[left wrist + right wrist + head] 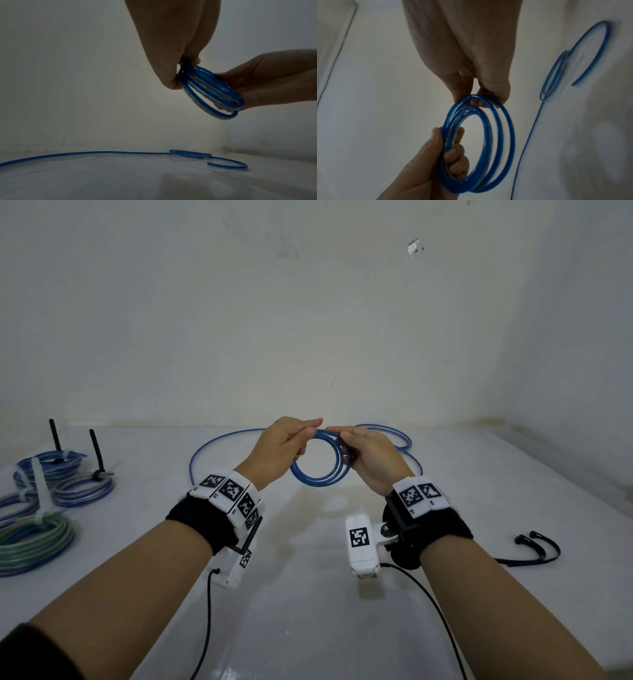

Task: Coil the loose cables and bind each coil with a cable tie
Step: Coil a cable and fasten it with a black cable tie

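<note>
Head view shows your left hand and right hand pinching the blue coil above the desk; light, springy, likely slippery, so grip opposite rims firmly.

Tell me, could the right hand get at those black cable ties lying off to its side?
Probably yes: nothing lies between the right hand and the black cable ties on the table. But its fingers grip the blue coil, so it must let go first.

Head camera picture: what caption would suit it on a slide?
Both hands, left hand and right hand, hold a blue cable coil above the table, bound coils lying left.
</note>
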### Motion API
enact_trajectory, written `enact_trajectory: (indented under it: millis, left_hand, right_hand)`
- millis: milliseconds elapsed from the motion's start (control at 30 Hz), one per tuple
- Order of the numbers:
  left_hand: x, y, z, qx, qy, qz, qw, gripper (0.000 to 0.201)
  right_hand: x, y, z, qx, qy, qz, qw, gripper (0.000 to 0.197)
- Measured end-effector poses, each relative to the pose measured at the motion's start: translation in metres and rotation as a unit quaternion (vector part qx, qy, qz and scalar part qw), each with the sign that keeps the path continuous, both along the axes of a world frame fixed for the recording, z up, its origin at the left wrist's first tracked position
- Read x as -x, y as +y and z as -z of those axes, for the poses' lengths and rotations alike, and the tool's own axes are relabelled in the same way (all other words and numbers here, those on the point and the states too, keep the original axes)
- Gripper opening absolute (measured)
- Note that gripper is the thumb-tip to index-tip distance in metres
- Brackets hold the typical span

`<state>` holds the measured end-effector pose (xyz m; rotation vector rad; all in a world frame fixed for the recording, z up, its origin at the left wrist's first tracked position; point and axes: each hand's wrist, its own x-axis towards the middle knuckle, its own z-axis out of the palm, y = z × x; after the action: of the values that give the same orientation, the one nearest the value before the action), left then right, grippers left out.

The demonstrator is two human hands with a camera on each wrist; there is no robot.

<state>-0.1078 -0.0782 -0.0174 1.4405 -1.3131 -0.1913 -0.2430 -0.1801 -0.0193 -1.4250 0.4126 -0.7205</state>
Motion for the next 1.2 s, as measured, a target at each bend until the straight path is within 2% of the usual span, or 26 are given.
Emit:
enact_trajectory:
  millis: [167,367,500,667,800,933,1033,1200]
  left_hand:
    - [0.000,-0.004,0.002,0.005,-0.032,0.021,0.999,0.030]
    - [-0.006,-0.008,0.009,-0.020,-0.079,0.015,0.997,0.030]
    - [-0.004,-0.006,0.009,-0.045,-0.062,0.015,0.997,0.030]
    - [0.001,-0.002,0.005,-0.073,-0.046,0.041,0.995,0.030]
    - [0.003,0.001,0.006,-0.115,-0.020,0.043,0.992,0.018]
    - [0.004,0.002,0.005,-0.101,0.058,0.035,0.993,0.020]
    - [0.006,0.005,0.003,-0.103,0.094,0.054,0.989,0.024]
    - [0.008,0.005,-0.001,-0.109,0.073,0.032,0.991,0.033]
  right_hand:
    - [0.001,-0.002,-0.005,-0.007,0.025,0.018,1.000,0.027]
    - [-0.003,-0.002,-0.005,0.069,0.047,0.051,0.995,0.009]
    - [-0.005,-0.002,-0.005,0.138,0.050,0.060,0.987,0.012]
    - [-0.007,-0.001,-0.004,0.162,0.031,0.057,0.985,0.017]
    - [-0.008,0.002,-0.006,0.176,0.036,0.025,0.983,0.009]
    - [-0.009,0.006,-0.008,0.189,0.041,-0.003,0.981,0.015]
    - [-0.007,0.003,-0.002,0.230,0.075,0.021,0.970,0.011]
    - [-0.005,0.009,0.004,0.164,0.030,0.005,0.986,0.009]
